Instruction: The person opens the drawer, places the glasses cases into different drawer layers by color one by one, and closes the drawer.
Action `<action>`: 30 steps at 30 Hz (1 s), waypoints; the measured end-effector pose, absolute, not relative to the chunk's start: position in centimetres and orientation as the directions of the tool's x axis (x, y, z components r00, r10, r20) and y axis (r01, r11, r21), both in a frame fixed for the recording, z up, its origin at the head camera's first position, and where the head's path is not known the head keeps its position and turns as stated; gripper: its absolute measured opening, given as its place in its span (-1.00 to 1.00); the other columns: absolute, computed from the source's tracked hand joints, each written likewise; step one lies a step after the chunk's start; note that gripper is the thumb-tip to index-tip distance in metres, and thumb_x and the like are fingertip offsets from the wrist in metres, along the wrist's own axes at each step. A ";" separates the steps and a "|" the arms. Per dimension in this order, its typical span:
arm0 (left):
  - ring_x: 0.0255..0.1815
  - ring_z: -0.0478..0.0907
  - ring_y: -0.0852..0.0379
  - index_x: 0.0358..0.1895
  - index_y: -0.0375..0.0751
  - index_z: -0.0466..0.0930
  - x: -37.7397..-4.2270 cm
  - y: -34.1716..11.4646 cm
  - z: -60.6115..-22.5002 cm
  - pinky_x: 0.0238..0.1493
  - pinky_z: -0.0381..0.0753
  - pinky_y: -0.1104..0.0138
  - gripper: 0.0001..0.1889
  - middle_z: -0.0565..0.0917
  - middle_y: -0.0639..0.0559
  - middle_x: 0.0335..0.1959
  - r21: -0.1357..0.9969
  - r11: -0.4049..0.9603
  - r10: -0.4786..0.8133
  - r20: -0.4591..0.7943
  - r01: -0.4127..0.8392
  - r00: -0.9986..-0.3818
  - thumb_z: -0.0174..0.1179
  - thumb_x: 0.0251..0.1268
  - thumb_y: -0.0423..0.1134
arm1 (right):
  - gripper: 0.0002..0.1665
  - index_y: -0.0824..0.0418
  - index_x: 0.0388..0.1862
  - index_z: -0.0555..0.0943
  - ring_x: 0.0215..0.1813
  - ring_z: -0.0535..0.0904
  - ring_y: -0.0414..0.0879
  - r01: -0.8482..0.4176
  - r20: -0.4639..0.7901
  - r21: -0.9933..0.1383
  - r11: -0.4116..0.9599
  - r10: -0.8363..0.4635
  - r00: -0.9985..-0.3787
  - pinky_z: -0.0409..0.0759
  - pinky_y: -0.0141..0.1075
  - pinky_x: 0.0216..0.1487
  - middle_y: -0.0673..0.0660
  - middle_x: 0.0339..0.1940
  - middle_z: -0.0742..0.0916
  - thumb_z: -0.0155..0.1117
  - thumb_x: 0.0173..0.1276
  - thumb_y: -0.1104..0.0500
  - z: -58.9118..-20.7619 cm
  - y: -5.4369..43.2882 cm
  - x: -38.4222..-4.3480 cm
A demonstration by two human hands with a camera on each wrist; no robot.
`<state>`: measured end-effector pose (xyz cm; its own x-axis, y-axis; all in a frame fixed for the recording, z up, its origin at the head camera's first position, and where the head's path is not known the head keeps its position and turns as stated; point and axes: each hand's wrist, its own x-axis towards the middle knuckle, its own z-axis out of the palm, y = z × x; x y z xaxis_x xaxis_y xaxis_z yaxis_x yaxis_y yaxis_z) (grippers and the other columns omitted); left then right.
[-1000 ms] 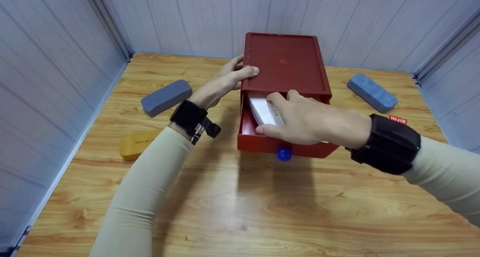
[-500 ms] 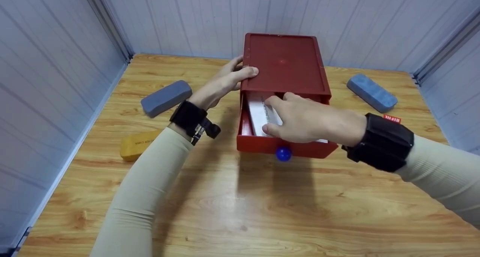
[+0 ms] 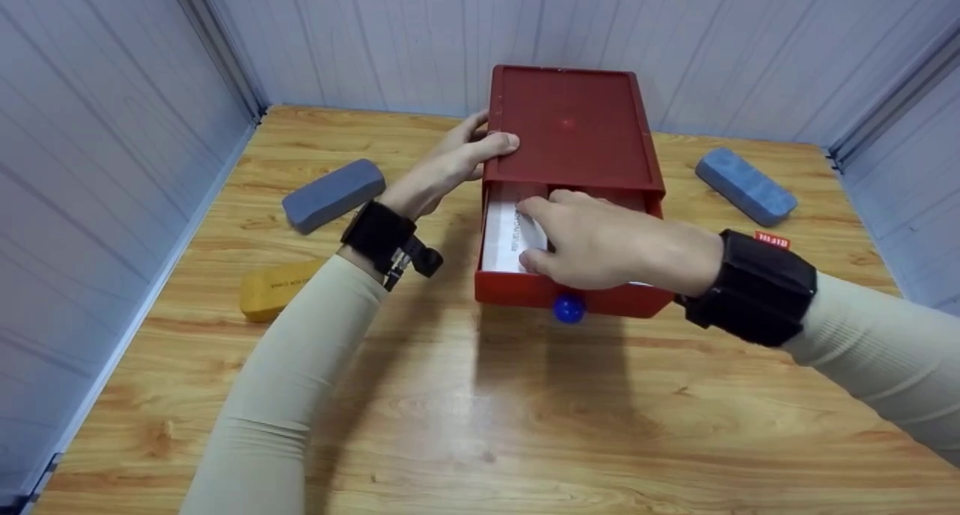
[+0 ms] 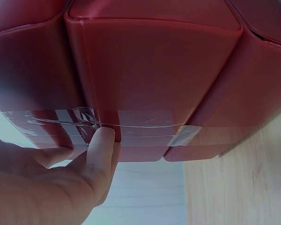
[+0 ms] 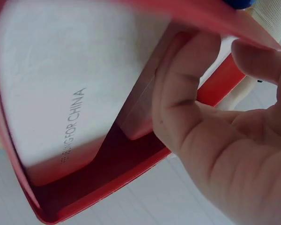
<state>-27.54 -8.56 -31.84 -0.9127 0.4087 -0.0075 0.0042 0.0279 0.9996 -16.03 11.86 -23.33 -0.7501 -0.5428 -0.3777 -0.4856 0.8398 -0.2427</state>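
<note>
A dark red box [image 3: 574, 124] stands against the back wall with its red drawer [image 3: 517, 287] pulled out. My left hand [image 3: 454, 155] steadies the box's left side, its thumb on the top edge; in the left wrist view its fingers touch a taped red wall [image 4: 154, 65]. Inside the drawer's left side lies a white oblong block [image 3: 504, 237] printed with "FOR CHINA". My right hand [image 3: 607, 241] reaches into the drawer at that block's right edge. The right wrist view shows its fingers bent, thumb apart, nothing plainly pinched. A second pale thing [image 5: 216, 58] is mostly hidden behind them.
A blue knob [image 3: 568, 308] juts from the drawer front. Left on the wooden table [image 3: 480, 425] lie a grey-blue block [image 3: 334, 194] and a yellow block [image 3: 277, 288], partly behind the left sleeve. A lighter blue block [image 3: 746, 186] lies at right.
The white block has shifted left and straightened, now flat along the drawer's left wall. My right hand has moved slightly left and come off its top to its right edge. My left hand stays put.
</note>
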 end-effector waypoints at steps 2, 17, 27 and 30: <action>0.32 0.61 -0.03 0.70 -0.16 0.07 -27.5 -8.5 -31.9 0.38 0.58 0.15 -0.12 0.48 -0.15 0.43 1.000 0.029 0.407 -0.007 0.005 -0.913 0.25 0.43 -0.02 | -0.19 0.21 0.72 0.21 0.34 0.46 0.15 -0.494 -0.372 -0.254 0.832 -0.555 -0.744 0.54 0.10 0.34 0.30 0.41 0.53 0.16 0.66 -0.07 -23.3 12.3 -15.9; 0.49 0.44 0.02 0.75 -0.11 -0.08 -27.6 -8.4 -31.7 0.50 0.44 0.09 0.00 0.28 -0.12 0.63 0.992 0.122 0.392 -0.060 -0.013 -0.918 0.27 0.40 0.08 | -0.46 0.07 0.44 0.61 -0.09 0.66 -0.34 -0.753 0.345 -0.346 0.560 -0.670 -0.657 0.60 -0.63 -0.08 0.00 0.00 0.78 0.33 0.52 0.32 -22.7 25.3 -16.1; 0.39 0.54 0.00 0.74 -0.12 -0.02 -27.5 -8.7 -31.8 0.45 0.49 0.09 -0.06 0.39 -0.11 0.53 0.996 0.087 0.403 -0.043 -0.008 -0.914 0.26 0.41 0.02 | -0.33 0.14 0.48 0.57 0.09 0.51 -0.32 -0.667 0.377 -0.243 0.704 -0.566 -0.734 0.41 -0.59 0.06 0.18 0.28 0.66 0.46 0.40 0.34 -28.3 35.5 -18.2; 0.41 0.52 0.01 0.74 -0.12 -0.03 -27.5 -8.8 -31.8 0.45 0.51 0.10 -0.05 0.37 -0.11 0.55 0.995 0.101 0.401 -0.045 -0.005 -0.915 0.26 0.42 0.04 | -0.31 0.15 0.51 0.54 0.11 0.54 -0.01 -0.611 0.337 -0.225 0.759 -0.527 -0.780 0.48 -0.23 0.07 0.29 0.32 0.61 0.47 0.42 0.27 -30.5 37.7 -18.7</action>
<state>-27.51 -8.77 -31.79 -0.9149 0.4012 -0.0454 -0.0050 0.1013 0.9948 -18.68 37.74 -30.47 -0.7800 -0.5273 0.3370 -0.6106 0.7592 -0.2253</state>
